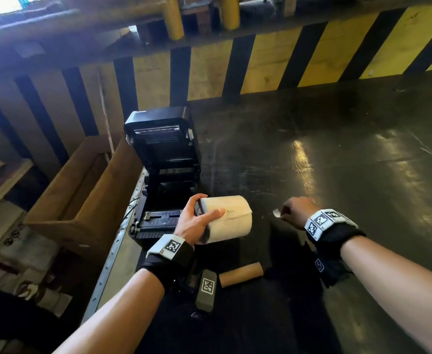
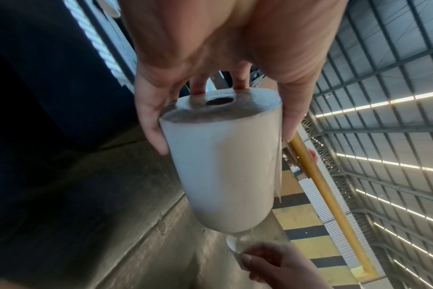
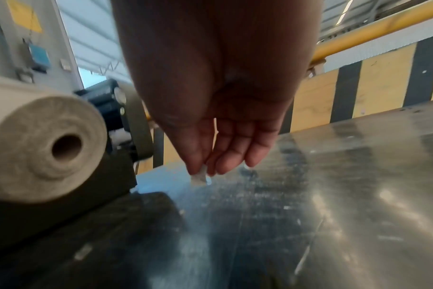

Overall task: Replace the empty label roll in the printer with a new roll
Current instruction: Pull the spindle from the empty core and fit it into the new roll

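My left hand [image 1: 197,221] grips a full pale label roll [image 1: 229,219] by its near end, held level just right of the black printer [image 1: 166,175], whose lid stands raised with the bay exposed. In the left wrist view thumb and fingers wrap the label roll [image 2: 223,166] around its end face. My right hand [image 1: 295,212] hovers right of the roll and pinches a small pale scrap of tape or label [image 1: 276,212]; the right wrist view shows the scrap [image 3: 199,177] between thumb and fingertip. An empty brown cardboard core [image 1: 241,274] lies on the table near me.
A dark, scuffed metal table [image 1: 337,162] spreads to the right. An open cardboard box [image 1: 82,195] stands left of the printer. A small black device with a marker [image 1: 206,290] lies beside the core. A yellow-and-black striped barrier [image 1: 260,62] runs behind.
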Available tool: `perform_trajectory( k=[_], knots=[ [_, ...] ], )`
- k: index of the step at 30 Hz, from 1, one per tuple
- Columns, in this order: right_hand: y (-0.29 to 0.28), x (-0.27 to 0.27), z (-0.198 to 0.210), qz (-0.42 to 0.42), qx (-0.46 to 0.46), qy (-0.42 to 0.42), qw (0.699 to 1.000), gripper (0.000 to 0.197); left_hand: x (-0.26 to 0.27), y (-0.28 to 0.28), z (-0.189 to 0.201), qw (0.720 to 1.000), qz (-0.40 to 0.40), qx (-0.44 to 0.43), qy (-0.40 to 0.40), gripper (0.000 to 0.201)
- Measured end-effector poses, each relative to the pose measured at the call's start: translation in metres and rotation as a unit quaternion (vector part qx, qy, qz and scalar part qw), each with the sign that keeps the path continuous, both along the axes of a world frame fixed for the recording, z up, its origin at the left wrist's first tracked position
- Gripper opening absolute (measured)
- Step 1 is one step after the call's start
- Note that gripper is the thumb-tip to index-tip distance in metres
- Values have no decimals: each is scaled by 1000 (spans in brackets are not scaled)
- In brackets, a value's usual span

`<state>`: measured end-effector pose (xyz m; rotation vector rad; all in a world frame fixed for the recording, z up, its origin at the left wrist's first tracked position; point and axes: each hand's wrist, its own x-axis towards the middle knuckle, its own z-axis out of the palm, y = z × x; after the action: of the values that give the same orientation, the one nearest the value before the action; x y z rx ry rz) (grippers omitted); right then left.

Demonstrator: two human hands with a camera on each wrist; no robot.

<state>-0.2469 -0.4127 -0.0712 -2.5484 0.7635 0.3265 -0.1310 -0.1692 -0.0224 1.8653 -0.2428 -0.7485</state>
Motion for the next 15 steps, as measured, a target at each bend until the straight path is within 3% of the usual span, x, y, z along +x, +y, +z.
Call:
perform_trajectory(
  k=[11, 15],
  knots=[
    [1, 9, -17, 59, 30, 152, 986, 40, -2, -12, -3, 1000, -18, -19, 15, 47],
    [-3, -2, -1, 47, 46, 119, 991, 32, -2, -10, -1, 999, -31, -26, 4, 44]
  ],
)
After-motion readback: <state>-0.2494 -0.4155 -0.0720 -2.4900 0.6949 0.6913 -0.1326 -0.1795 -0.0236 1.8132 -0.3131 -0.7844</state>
